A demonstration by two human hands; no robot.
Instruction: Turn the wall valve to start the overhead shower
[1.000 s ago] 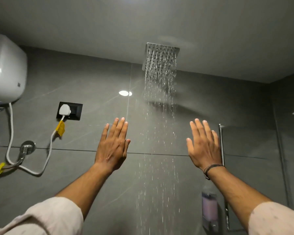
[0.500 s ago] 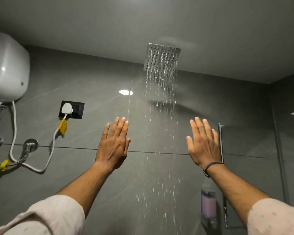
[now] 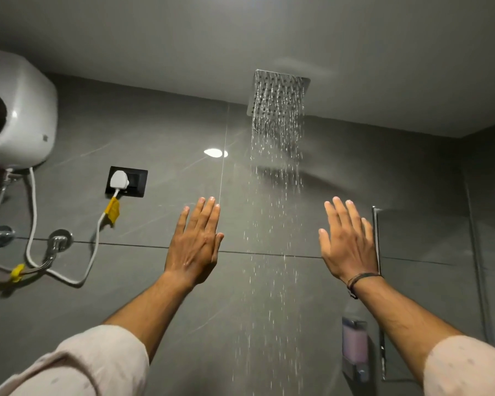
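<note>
A square chrome overhead shower head [image 3: 279,92] hangs below the ceiling and water streams [image 3: 274,224] fall from it down the middle of the view. My left hand [image 3: 196,241] is raised flat, fingers together and pointing up, left of the stream, holding nothing. My right hand [image 3: 349,241] is raised the same way to the right of the stream, a dark band on its wrist. Neither hand touches anything. The shower's wall valve is not in view.
A white water heater [image 3: 17,110] is mounted top left, with hoses, angle valves [image 3: 59,240] and a white plug in a black socket [image 3: 126,181]. A soap dispenser [image 3: 354,344] and a chrome rail [image 3: 377,252] sit on the grey tiled wall at right.
The view has shifted slightly, bringing more of the heater into sight. Both hands stay raised in nearly the same place. Water keeps falling.
</note>
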